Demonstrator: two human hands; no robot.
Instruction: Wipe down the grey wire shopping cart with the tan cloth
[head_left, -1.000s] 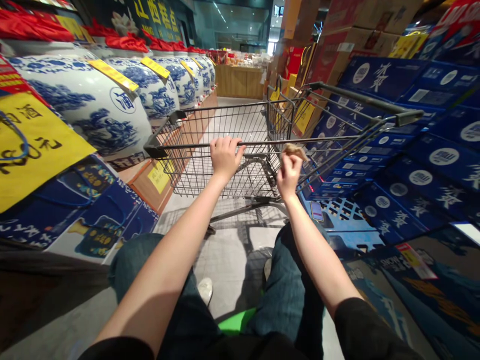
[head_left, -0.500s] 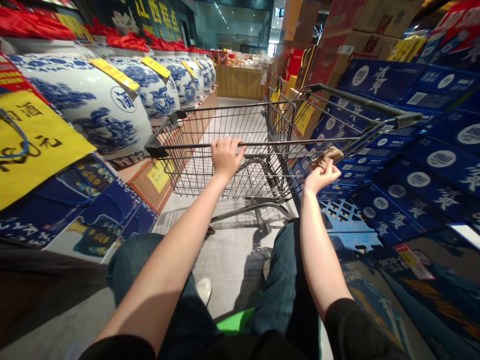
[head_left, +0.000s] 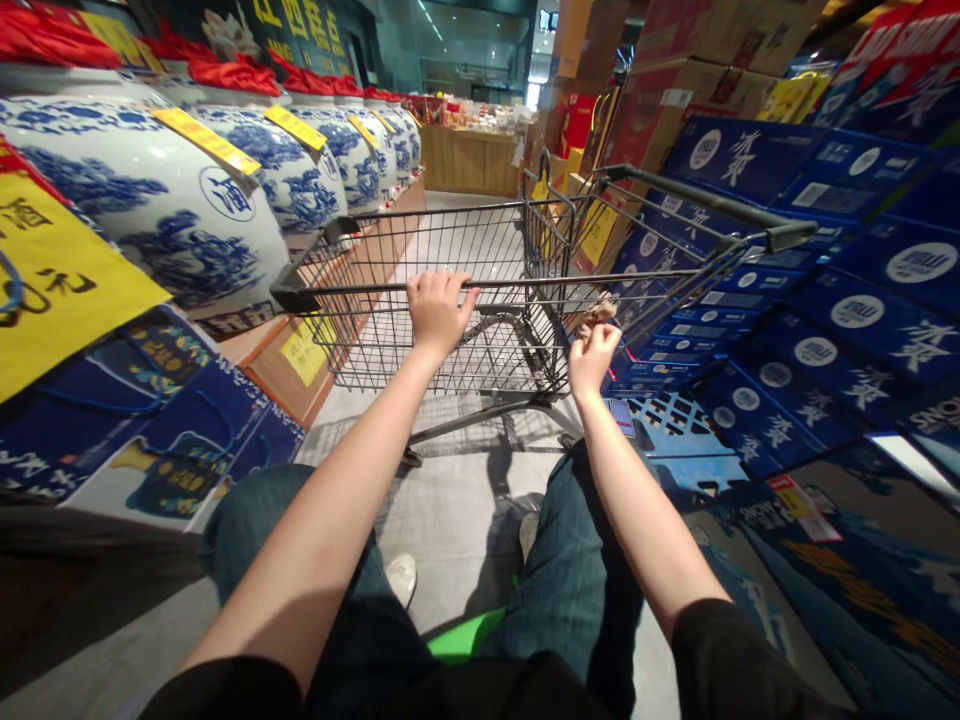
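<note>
A dark wire shopping cart (head_left: 360, 330) stands sideways in front of my knees, its handle end to the right. My left hand (head_left: 439, 312) is closed over the cart's near top bar, with the fingers draped across it. Lower and to the right, my right hand (head_left: 592, 360) is closed on a crumpled beige-brown cloth (head_left: 598, 310), which bunches up above the knuckles. That hand is close to the cart's near side at the handle end; whether the cloth touches the wires I cannot tell.
Large blue-and-white jars (head_left: 172, 210) with red cloth tops line the left. Stacked blue cartons (head_left: 847, 310) crowd the right, beside a light-blue plastic pallet (head_left: 682, 470). Gift boxes (head_left: 172, 420) stand near left. A wooden counter (head_left: 469, 160) is at the far end. A green seat edge (head_left: 469, 635) shows beneath me.
My right hand has moved left and slightly down with the cloth, away from the handle end. My left hand stays on the bar. The whole view has shifted slightly.
</note>
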